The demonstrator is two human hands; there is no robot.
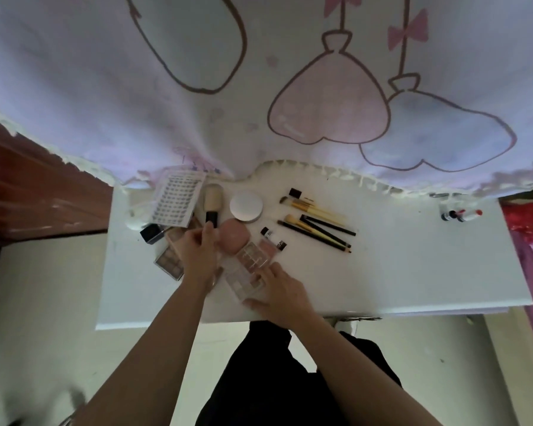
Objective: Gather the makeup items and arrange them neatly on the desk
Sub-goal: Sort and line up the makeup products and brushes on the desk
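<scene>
**Where things lie on your desk**

On the white rectangular desk (382,272), the back row runs left to right: flat white lash card (177,199), fluffy black-handled brush (213,204), round white compact (246,206). The pink egg-shaped sponge (234,238) lies before the compact. Nearer you, the clear plastic palette (243,272) touches it, under your right hand (277,290). Left of your left hand (197,250) lies the brown eyeshadow palette (168,264). The thin loose brushes (314,222) lie right of the compact, and the red-tipped lipsticks (460,214) sit well apart, far right.

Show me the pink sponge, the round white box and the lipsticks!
pink sponge (234,238): head view, middle of its rounded body.
round white box (246,205): head view, centre of its lid.
lipsticks (468,215): head view, body of the rightmost one.
</scene>
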